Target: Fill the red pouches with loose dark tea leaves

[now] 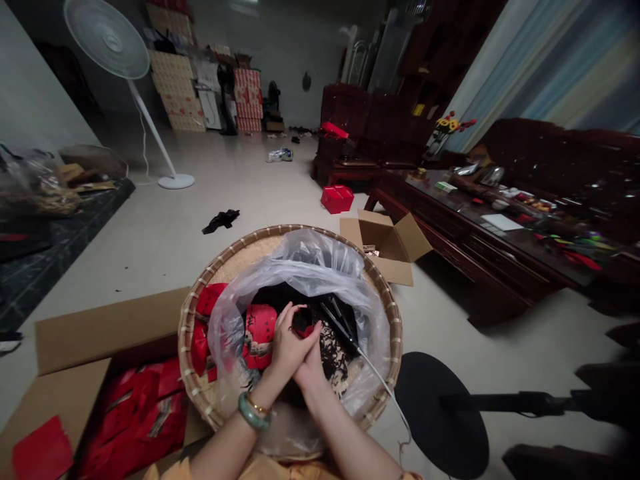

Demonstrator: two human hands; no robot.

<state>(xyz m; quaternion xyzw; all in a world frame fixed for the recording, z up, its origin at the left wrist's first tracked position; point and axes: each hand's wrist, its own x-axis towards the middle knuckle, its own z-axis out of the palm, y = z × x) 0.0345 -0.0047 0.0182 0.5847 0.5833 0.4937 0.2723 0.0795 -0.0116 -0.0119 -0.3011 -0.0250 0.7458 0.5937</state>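
Head view: left hand [289, 345] and right hand [313, 371] meet over the middle of a round woven bamboo tray [191, 353], left hand on top. Left fingers [285, 320] are curled nearly closed around a small dark-and-red item [303, 323]; its shape is too small to tell. Right fingers are mostly hidden behind the left hand, so cannot tell how far open they are or if they hold anything. Left wrist has a green jade bangle [254, 411] and a thin gold bracelet [257, 405]. Clear plastic bag [305, 267] sits in the tray, mouth open around both hands, with loose dark tea-like leaves [334, 353] and red printed packets [259, 337] in it. Long black tongs-like tool [336, 320] lies just right of the hands, white cord [385, 390] running from it over the tray rim. Just left of the tray: open cardboard carton [100, 327] packed with red packets [135, 417]. Just beyond the tray: small open cardboard box [385, 243], with a red box [337, 199] further on. Right of the tray: black round disc [440, 413] on a stem, and further off a dark wood tabletop [475, 230] with assorted small items. Standing fan [113, 40] is well beyond the tray
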